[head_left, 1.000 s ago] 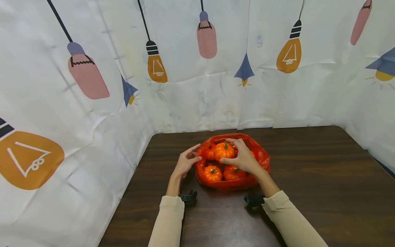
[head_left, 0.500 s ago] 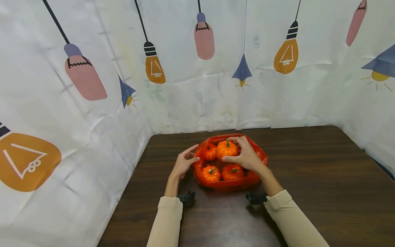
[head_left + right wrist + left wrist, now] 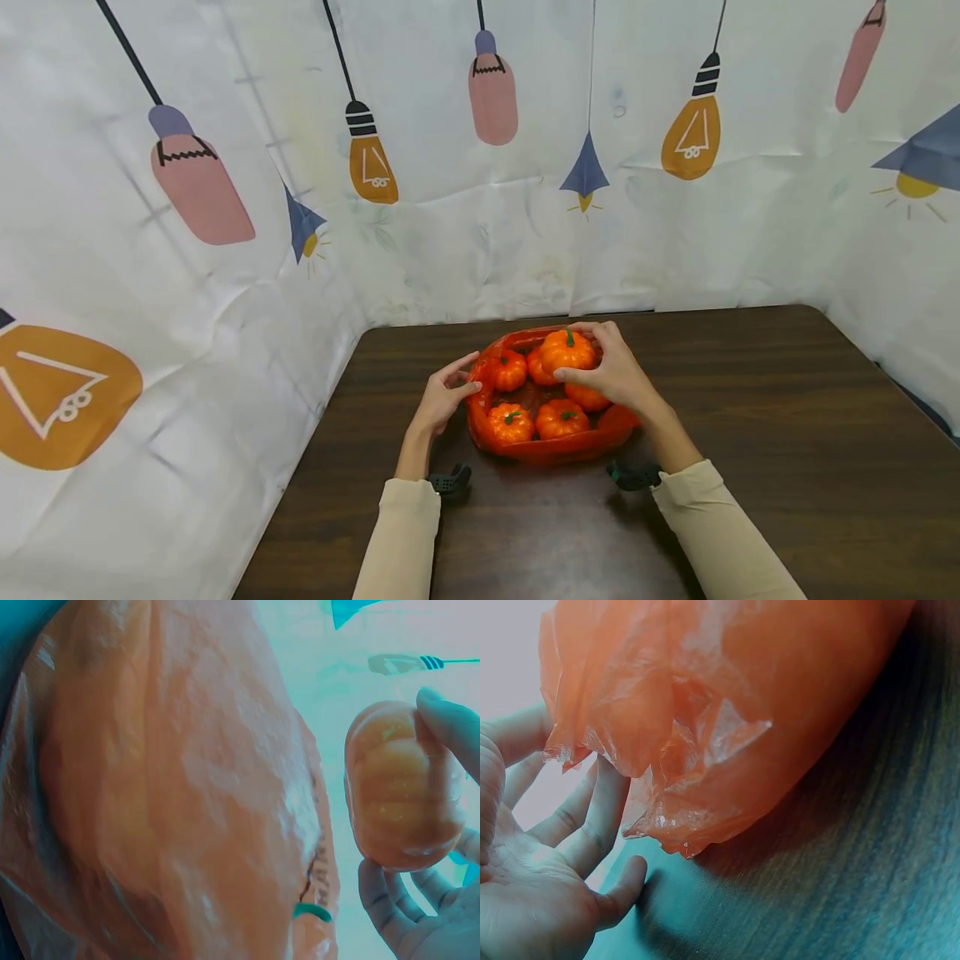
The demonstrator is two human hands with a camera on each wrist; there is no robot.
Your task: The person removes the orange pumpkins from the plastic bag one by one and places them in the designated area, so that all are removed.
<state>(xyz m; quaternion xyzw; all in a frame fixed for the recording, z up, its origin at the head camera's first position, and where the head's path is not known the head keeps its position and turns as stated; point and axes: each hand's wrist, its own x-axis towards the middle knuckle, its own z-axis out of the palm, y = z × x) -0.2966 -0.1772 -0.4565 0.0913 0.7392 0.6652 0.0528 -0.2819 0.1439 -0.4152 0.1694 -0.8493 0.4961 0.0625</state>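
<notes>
Near the back of the table sits a red plastic bag (image 3: 551,454), its mouth spread wide around several small orange pumpkins with green stems. My right hand (image 3: 618,375) grips one pumpkin (image 3: 567,350) between thumb and fingers, raised over the bag's right side. In the right wrist view that pumpkin (image 3: 405,787) shows beyond the bag's wall, level with the rim. My left hand (image 3: 442,398) holds the bag's left rim. The left wrist view shows its fingers (image 3: 604,806) going up under the crumpled plastic (image 3: 682,735), the little finger sticking out below.
Among the other pumpkins in the bag, one (image 3: 512,423) lies at the front left and another (image 3: 561,418) beside it. A dark wood table (image 3: 750,433) carries the bag. White curtains (image 3: 450,250) printed with lamps hang behind and to the left.
My right hand has lifted the pumpkin up and to the right, uncovering other pumpkins beneath it. My left hand stays at the bag's left rim.
</notes>
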